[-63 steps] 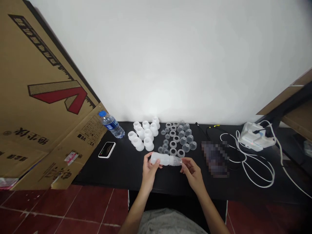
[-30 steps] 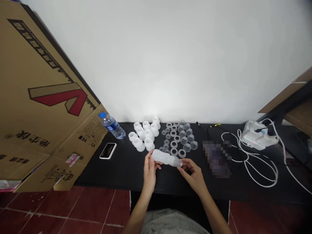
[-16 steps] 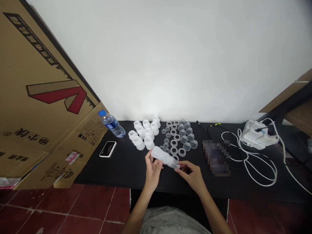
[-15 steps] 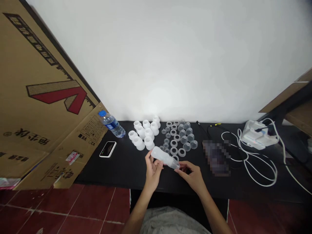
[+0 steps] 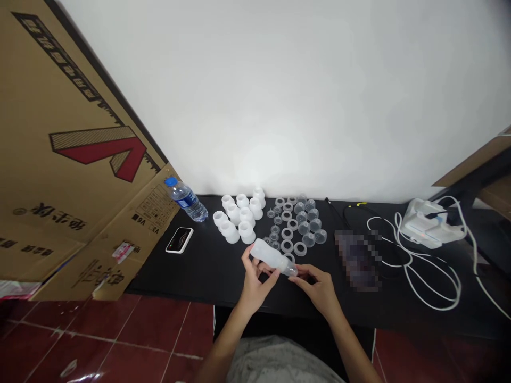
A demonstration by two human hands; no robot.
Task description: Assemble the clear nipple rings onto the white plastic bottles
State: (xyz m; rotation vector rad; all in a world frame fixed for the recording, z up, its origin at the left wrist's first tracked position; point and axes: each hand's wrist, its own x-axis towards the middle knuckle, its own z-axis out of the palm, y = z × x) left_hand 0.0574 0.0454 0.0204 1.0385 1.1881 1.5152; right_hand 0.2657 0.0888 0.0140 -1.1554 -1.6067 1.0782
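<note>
The left hand (image 5: pixel 255 282) grips a frosted plastic bottle (image 5: pixel 271 257), and the right hand (image 5: pixel 316 284) pinches its clear end. Clear rings (image 5: pixel 286 246) lie just beyond, on a black table (image 5: pixel 199 276).

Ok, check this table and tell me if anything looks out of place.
The water bottle lies on its side instead of standing, right by the cardboard sheet, which leans awkwardly in over the left end of the black table.
</note>
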